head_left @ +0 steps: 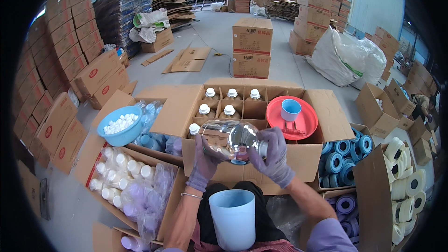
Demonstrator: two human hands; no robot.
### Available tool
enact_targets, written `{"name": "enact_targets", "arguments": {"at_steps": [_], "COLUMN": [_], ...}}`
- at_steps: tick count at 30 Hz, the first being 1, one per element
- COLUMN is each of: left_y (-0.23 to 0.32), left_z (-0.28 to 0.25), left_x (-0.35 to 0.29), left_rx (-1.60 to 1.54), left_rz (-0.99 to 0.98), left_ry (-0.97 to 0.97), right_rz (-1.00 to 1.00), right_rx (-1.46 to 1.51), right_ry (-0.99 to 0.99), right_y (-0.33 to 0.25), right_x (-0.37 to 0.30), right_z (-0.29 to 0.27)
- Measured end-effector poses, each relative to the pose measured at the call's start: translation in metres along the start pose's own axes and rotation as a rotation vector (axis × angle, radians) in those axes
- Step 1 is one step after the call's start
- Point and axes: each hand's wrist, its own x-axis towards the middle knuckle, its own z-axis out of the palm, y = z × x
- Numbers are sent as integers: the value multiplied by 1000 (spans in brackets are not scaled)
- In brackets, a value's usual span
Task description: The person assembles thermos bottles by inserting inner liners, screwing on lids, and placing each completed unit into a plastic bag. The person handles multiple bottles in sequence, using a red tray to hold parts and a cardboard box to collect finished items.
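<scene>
Over the near side of an open carton (298, 170), my gloved hands hold a shiny silvery glass flask liner (228, 135), tilted on its side. My left hand (206, 161) is closed round its left end. My right hand (273, 156) grips its right end, where a pale rim shows by the fingers. Several bottle-like pieces with white caps (231, 93) stand in the carton's cardboard compartments. A light blue plastic cylinder (233, 219) stands upright between my legs. On the carton's right side rests a red tray (309, 114) with a blue cup (290, 109) and a red-handled tool (293, 132).
At left are a blue basin (107, 137) of small white pieces and a box of white and purple plastic parts (135, 177). Boxes at right hold blue rings (343, 147) and cream rings (414, 184). Two stacked cartons (252, 42) stand ahead.
</scene>
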Motion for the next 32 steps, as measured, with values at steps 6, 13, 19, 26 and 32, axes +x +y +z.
{"name": "enact_targets", "arguments": {"at_steps": [6, 13, 19, 26, 32], "left_y": [3, 42, -5, -71, -78], "left_z": [-61, -83, -138, -166, -174], "left_x": [-8, -44, -217, -288, -273], "left_rx": [-51, 836, 749, 1151, 1258], "left_rz": [74, 127, -142, -45, 87], "left_ry": [36, -180, 178, -34, -263], "right_rz": [89, 523, 197, 442, 118], "right_rx": [240, 467, 389, 1121, 1015], "right_ry": [-63, -471, -763, -476, -648], "right_y": [-14, -31, -110, -115, -111], "right_x": [-55, -162, -294, -167, -78], "right_z": [19, -41, -75, 15, 30]}}
